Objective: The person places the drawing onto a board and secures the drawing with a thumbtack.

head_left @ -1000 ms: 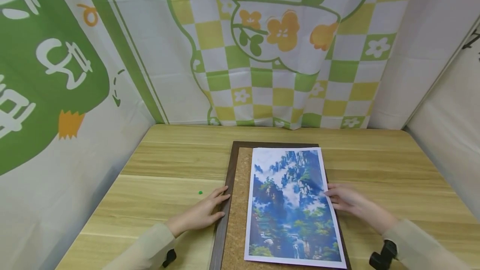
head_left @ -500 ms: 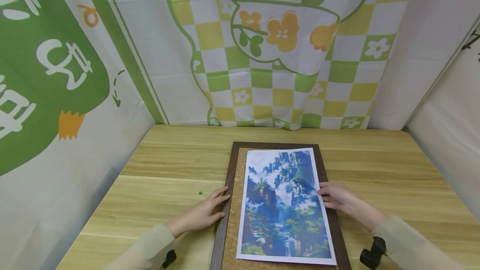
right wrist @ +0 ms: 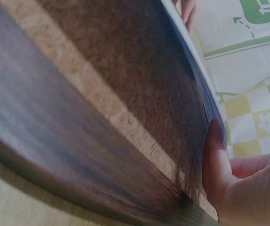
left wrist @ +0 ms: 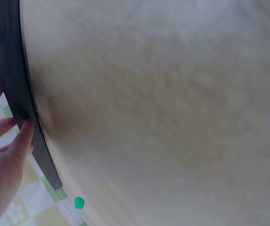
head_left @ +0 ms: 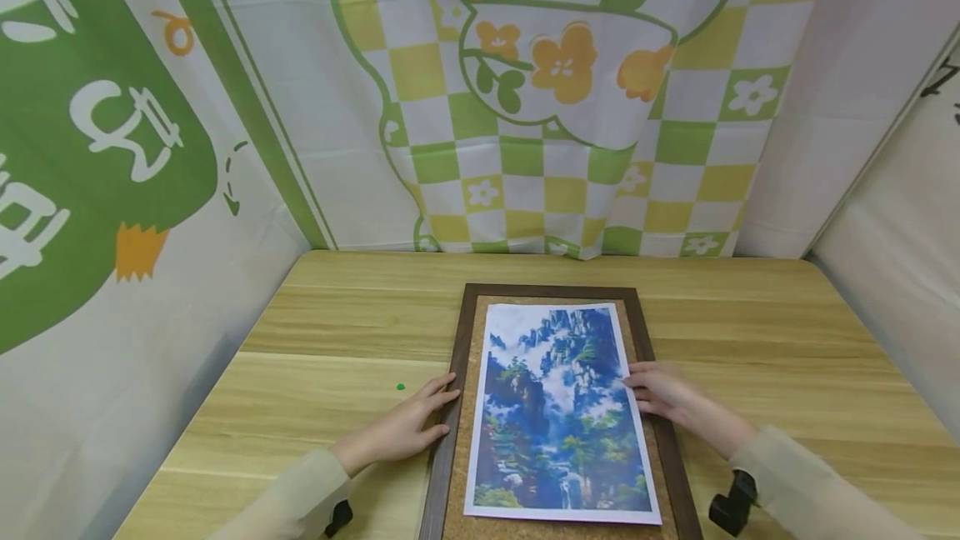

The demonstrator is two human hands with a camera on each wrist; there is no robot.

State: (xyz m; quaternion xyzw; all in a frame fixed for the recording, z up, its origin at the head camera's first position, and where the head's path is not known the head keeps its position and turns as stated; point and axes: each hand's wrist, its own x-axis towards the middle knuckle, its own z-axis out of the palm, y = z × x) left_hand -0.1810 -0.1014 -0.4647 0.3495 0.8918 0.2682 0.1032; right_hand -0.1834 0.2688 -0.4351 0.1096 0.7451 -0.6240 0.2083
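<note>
A tall, white-bordered print [head_left: 558, 415] of blue misty mountains and waterfalls lies over a cork board [head_left: 459, 465] in a dark brown wooden frame [head_left: 442, 473]. At the print's right edge, my right hand [head_left: 669, 394] pinches it between thumb and fingers. The right wrist view shows the print [right wrist: 198, 70] nearly edge-on, raised above the shadowed cork [right wrist: 120, 61]. My left hand [head_left: 401, 427] touches the left side of the frame with extended fingertips. In the left wrist view, the fingers [left wrist: 24, 136] rest against the frame's outer side [left wrist: 17, 89].
A small green round piece [head_left: 401, 387] lies on the wooden table [head_left: 352, 315] left of the frame. Behind stands a green-and-yellow checked curtain [head_left: 555, 148]. Printed white cloth hangs on both sides.
My right hand has moved left with the print, which now lies near the middle of the cork; more cork and frame show at its right. The left hand stays put.
</note>
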